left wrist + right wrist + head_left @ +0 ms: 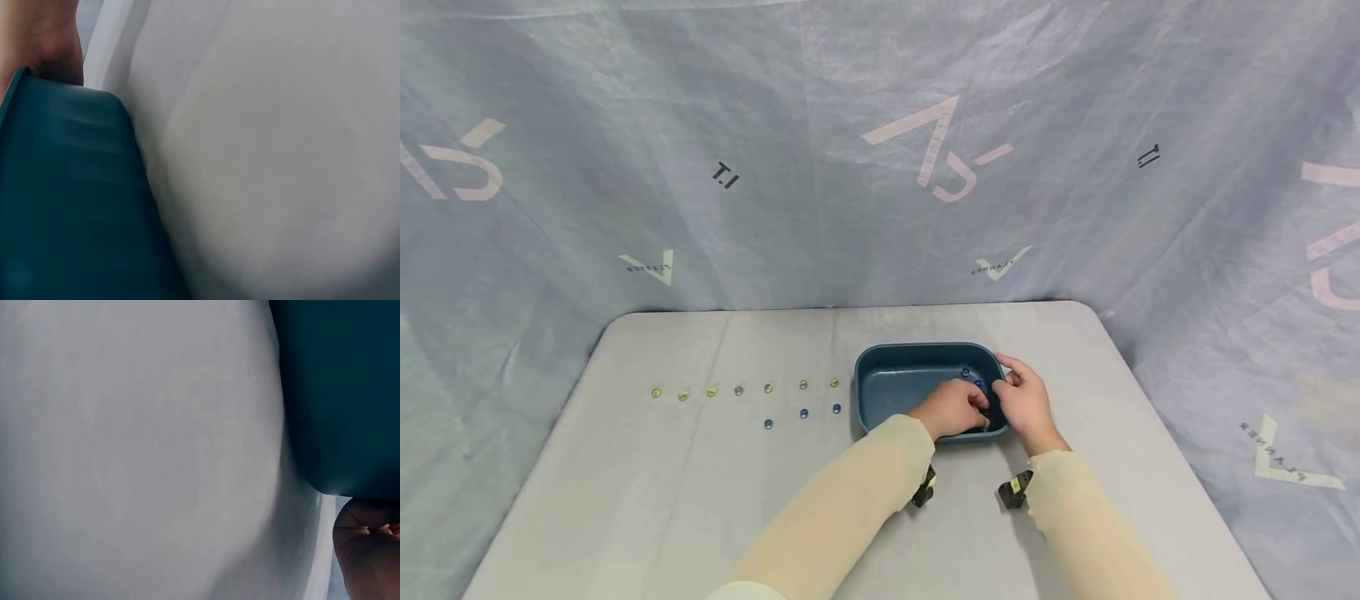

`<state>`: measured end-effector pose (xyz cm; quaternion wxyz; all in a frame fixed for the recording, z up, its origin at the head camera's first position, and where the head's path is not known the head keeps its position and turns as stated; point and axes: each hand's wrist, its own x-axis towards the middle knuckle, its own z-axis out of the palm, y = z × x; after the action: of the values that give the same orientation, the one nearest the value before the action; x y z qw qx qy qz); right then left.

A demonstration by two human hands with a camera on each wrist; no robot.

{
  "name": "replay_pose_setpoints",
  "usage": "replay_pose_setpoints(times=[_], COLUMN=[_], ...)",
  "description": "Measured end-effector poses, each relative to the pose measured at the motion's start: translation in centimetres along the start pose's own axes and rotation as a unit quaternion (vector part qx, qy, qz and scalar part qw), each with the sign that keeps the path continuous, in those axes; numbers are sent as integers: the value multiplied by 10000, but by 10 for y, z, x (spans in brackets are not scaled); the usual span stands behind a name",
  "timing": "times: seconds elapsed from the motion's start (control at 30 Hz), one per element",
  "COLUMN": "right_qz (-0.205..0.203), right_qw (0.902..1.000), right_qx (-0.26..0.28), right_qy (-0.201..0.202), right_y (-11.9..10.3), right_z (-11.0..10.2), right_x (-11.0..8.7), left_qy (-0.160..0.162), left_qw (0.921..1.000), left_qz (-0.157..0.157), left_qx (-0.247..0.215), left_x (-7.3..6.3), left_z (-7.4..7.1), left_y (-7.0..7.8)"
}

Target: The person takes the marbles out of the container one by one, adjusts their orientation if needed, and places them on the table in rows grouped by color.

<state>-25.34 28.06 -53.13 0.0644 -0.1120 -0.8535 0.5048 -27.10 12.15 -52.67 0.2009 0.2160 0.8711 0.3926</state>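
A dark teal rectangular box (pixel 891 390) stands on the table in the head view, with several small blue marbles (pixel 966 372) at its right end. My left hand (pixel 951 408) reaches over the near rim, fingers bent down among these marbles. Whether its fingertips pinch one is hidden. At the right end, my right hand (pixel 1024 402) grips the rim, thumb on top and fingers outside. The box's outer wall (pixel 69 187) fills the left of the left wrist view, and the box wall (pixel 350 400) also shows in the right wrist view.
Left of the box, several yellow-green glass marbles (pixel 712 391) lie in a row on the pale cloth-covered table (pixel 715 500). Nearer, three bluish marbles (pixel 803 413) form a shorter row. A grey printed curtain (pixel 805 167) hangs behind and at both sides.
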Motion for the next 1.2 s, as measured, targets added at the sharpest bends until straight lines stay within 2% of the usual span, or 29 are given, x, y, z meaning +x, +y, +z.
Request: replay_pose_setpoints(times=[0.1,0.43,0.7,0.87,1.07,1.2], right_qz=[20,-14,-62,-53,-20,54], right_qw=[10000,10000,10000,10000,10000,10000], right_qx=[14,49,-27,9,26,31], right_qy=[9,-7,46,21,5,-4], right_y=[1,5,7,7,4,2], right_z=[0,-1,1,2,1,1], right_x=[0,0,1,1,1,2], left_qy=[-97,-379,-683,-625,-511,-390], left_qw=[9999,9963,9901,9921,9973,9988], left_qz=[-21,271,520,500,293,273], left_qx=[109,729,1107,969,434,142], left_x=[3,8,5,5,5,5], left_z=[2,5,1,2,-2,-5], left_y=[-1,-2,-1,-3,-5,-5])
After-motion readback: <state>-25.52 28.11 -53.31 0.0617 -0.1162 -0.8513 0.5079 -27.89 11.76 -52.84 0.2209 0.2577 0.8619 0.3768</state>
